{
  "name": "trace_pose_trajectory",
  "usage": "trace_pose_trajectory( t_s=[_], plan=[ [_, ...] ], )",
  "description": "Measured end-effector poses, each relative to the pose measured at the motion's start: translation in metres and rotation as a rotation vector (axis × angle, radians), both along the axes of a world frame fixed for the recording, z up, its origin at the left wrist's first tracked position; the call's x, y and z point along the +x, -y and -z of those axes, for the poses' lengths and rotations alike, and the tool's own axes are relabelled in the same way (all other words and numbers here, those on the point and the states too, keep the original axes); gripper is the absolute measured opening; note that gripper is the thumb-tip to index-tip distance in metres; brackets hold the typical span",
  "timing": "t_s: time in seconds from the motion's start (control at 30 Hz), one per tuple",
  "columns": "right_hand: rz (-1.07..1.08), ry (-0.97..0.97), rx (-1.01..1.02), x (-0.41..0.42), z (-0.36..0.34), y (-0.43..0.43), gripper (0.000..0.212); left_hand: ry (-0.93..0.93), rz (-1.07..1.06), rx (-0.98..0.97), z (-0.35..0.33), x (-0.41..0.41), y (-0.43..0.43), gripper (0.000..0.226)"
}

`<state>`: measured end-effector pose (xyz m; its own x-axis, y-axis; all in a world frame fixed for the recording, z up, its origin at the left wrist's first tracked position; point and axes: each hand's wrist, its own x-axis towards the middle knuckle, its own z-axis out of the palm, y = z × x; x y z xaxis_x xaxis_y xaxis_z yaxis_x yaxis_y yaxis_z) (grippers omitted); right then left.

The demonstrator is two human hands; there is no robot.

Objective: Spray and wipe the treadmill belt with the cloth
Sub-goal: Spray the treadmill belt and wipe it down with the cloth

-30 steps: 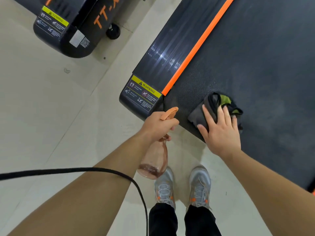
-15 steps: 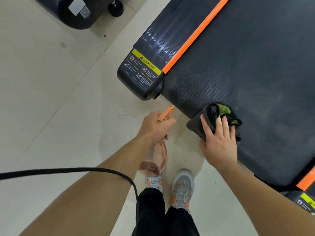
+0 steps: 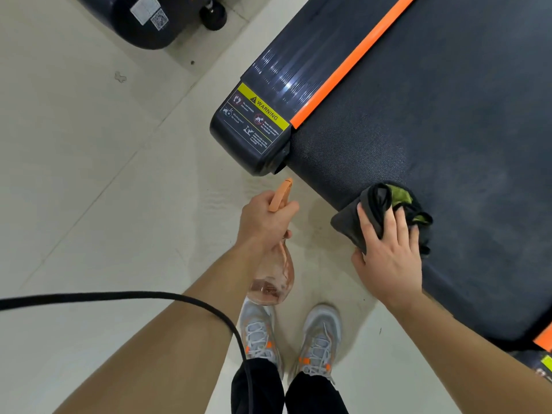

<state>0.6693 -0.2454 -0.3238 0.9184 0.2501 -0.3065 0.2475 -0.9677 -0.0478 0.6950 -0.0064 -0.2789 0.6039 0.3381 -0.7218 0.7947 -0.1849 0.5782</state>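
Seen from my head camera, my right hand lay with fingers spread flat, pressing the cloth onto the rear edge of the treadmill belt, with one corner overhanging the lip. In the last second I had slid it along that edge, away from the end cap. My left hand stayed curled round the spray bottle, held off the belt over the floor. I judged the wiping was underway and the spraying paused.

Head camera (wide-angle) looks down onto treadmill belt
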Motion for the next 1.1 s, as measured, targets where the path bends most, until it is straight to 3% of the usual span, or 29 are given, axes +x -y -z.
trace_pose_trajectory(
  t_s=[0.07,0.23,0.33,0.53,0.67,0.83,0.9,1.1],
  plan=[
    [-0.039,0.008,0.017,0.005,-0.001,-0.005,0.082,0.013,0.007,-0.028,0.004,0.0,-0.003,0.023],
    [-0.371,0.08,0.076,0.084,0.006,-0.055,0.076,0.041,0.027,-0.072,0.013,0.006,-0.019,0.021],
    [-0.356,0.096,0.076,0.126,0.013,-0.098,0.072,0.042,0.022,-0.063,0.018,0.011,-0.031,0.023],
    [-0.466,0.189,0.026,0.084,0.017,-0.039,0.058,0.023,0.089,-0.067,0.006,0.016,-0.046,0.02],
    [-0.562,0.164,-0.059,0.078,0.012,-0.024,0.065,0.044,0.142,-0.072,-0.005,0.024,-0.054,0.016],
    [-0.368,0.131,-0.021,0.103,0.013,-0.085,0.071,0.015,0.158,-0.104,-0.009,0.033,-0.055,0.022],
    [-0.293,0.121,-0.003,0.092,0.014,-0.091,0.07,0.008,0.219,-0.087,-0.014,0.035,-0.051,0.011],
    [-0.23,0.07,-0.071,0.017,0.007,-0.021,0.081,-0.033,0.424,-0.035,-0.033,0.044,-0.031,0.022]
  ],
)
